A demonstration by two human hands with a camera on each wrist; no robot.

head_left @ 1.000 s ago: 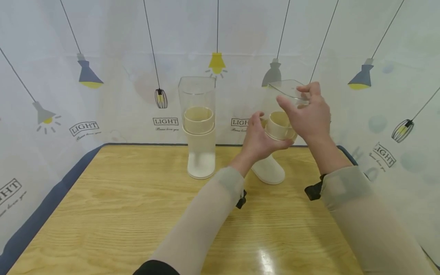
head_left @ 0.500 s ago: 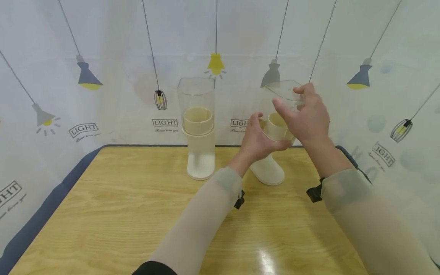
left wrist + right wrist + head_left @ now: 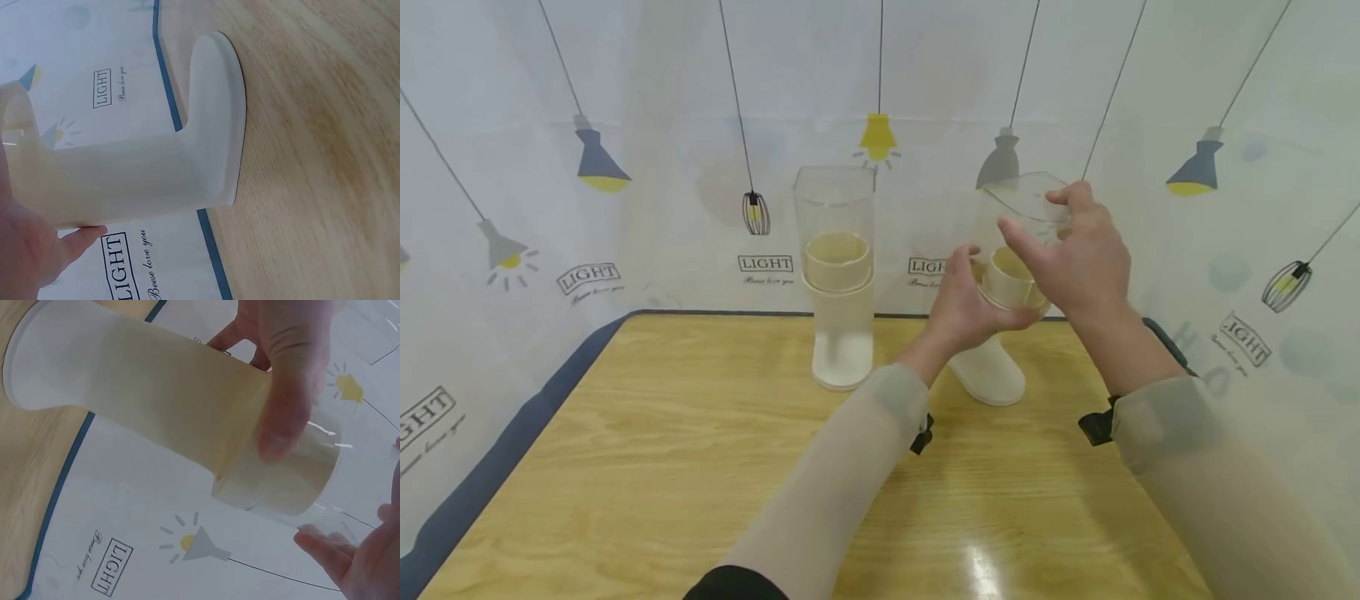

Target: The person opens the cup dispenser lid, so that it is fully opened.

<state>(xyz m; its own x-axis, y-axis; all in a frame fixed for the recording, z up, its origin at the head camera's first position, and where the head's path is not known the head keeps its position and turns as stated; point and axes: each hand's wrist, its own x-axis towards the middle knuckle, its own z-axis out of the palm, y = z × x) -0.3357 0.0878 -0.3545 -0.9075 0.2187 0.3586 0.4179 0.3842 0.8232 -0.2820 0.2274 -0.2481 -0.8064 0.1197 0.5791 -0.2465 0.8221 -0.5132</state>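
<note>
A cream boot-shaped stand [image 3: 988, 375] with a round collar at its top stands on the table, right of centre. Around the collar and above it sits a clear plastic sleeve [image 3: 1018, 196]. My left hand [image 3: 962, 308] grips the joint from the left, its thumb lying across the front of the sleeve's lower end in the right wrist view. Thumb and fingers of my right hand [image 3: 1082, 258] hold the sleeve's upper part from the right. The left wrist view shows the boot's foot [image 3: 215, 119] flat on the tabletop.
A matching boot-shaped stand [image 3: 842, 350], topped by its own clear sleeve [image 3: 835, 196], stands upright to the left. Behind both, a white cloth backdrop [image 3: 685, 250] printed with lamps rises at the back edge of the wooden table [image 3: 662, 467].
Both hands keep their hold on the same boot-shaped stand and sleeve. The head view has shifted slightly, and the right hand and wrist have turned a little.
</note>
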